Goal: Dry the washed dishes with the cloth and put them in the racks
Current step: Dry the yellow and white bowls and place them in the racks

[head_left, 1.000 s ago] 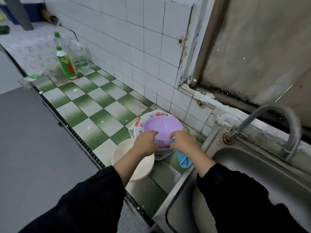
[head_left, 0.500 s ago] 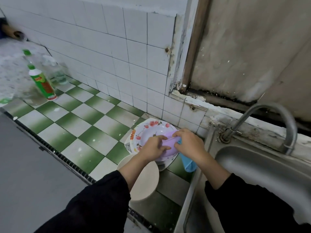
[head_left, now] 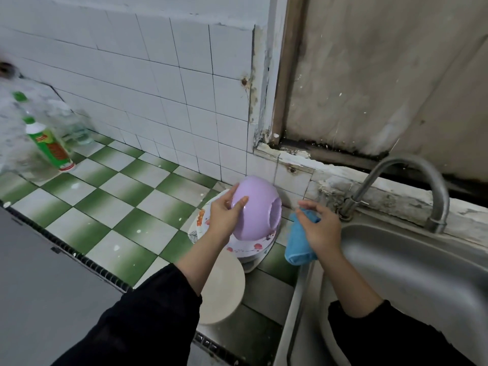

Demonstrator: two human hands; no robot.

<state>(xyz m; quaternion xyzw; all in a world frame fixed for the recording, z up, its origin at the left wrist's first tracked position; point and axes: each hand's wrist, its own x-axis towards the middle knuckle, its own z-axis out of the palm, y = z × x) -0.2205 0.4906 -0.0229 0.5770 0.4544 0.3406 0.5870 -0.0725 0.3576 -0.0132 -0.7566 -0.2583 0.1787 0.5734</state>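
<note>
Above the floral plates (head_left: 253,245), our left hand (head_left: 224,220) grips the upturned purple bowl (head_left: 257,207); our right hand (head_left: 323,228) clutches the blue cloth (head_left: 298,243).

A lilac plastic bowl (head_left: 256,207) is gripped by the left hand (head_left: 224,220) and held tipped on its side. It is held above a stack of flowered white plates (head_left: 253,247) at the right end of the green-and-white checked tile worktop (head_left: 118,207), beside the stainless steel sink (head_left: 409,273). A blue cloth (head_left: 298,244) is held in the right hand (head_left: 324,228), near the bowl but apart from it. A cream round dish (head_left: 224,286), possibly upturned, is seen at the front edge.
</note>
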